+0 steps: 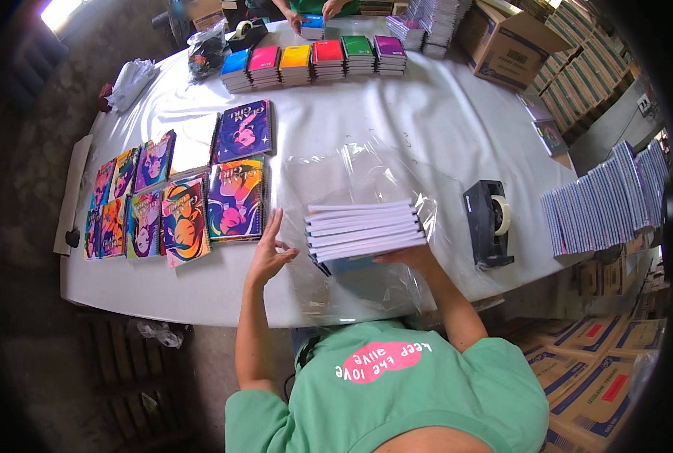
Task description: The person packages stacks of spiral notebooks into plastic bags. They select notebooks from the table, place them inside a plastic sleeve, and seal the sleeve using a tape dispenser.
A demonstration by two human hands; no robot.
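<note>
A stack of several notebooks (363,230) is at the near middle of the table, page edges facing up toward me, with a blue cover low at its near side. Clear plastic film (344,162) spreads around and beneath it. My right hand (408,257) grips the stack at its near right corner, fingers partly hidden under it. Just left of the stack, my left hand (271,255) is raised with fingers apart, holding nothing. Whether it touches the film's edge is hard to see.
Illustrated spiral notebooks (185,215) lie in rows at left. A black tape dispenser (489,224) stands right of the film, with notebook rows (597,204) beyond. Coloured notebook piles (327,60) line the back, where another person's hands (295,21) hold a blue notebook. A carton (506,49) sits back right.
</note>
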